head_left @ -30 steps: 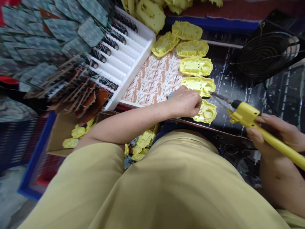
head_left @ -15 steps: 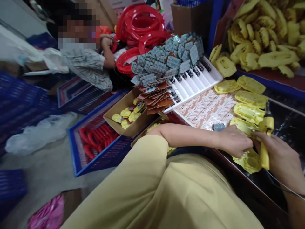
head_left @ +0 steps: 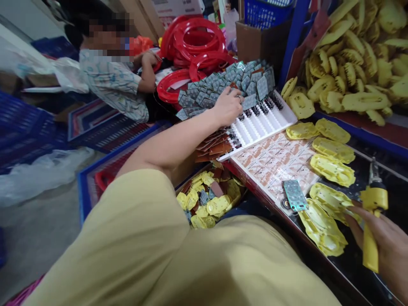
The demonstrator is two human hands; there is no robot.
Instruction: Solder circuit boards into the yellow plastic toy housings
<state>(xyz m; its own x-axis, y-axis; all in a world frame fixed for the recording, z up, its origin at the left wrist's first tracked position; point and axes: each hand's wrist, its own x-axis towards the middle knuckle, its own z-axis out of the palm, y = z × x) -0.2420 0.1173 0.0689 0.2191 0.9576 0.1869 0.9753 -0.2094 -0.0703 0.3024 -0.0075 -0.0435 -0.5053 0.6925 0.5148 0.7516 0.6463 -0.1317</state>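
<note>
My left hand [head_left: 228, 107] reaches over the tray, fingers curled down onto a circuit board in the heap of grey-green circuit boards [head_left: 210, 87]; its fingertips are partly hidden. In my right hand [head_left: 387, 244] is a yellow gun-shaped tool [head_left: 374, 199] with a metal tip pointing away and a cord trailing. The fingers of that hand also reach the end of a yellow plastic shell [head_left: 328, 197]. Nearer me lies another yellow shell [head_left: 323, 229]. Beside them a single green circuit board [head_left: 295, 195] rests on the bench, with a small round dark part at its corner.
The white ridged tray [head_left: 264, 127] holds small dark parts. More yellow shells [head_left: 333, 170] line the bench, and a large pile [head_left: 357, 72] stands behind. A box of yellow pieces [head_left: 208, 199] is near my lap. Red rings [head_left: 194, 42] and a co-worker [head_left: 111, 85] are at the back left.
My left hand has gone from the yellow shell to the circuit board heap. My right hand has shifted slightly down and right with the tool. The single circuit board now lies nearer the shells.
</note>
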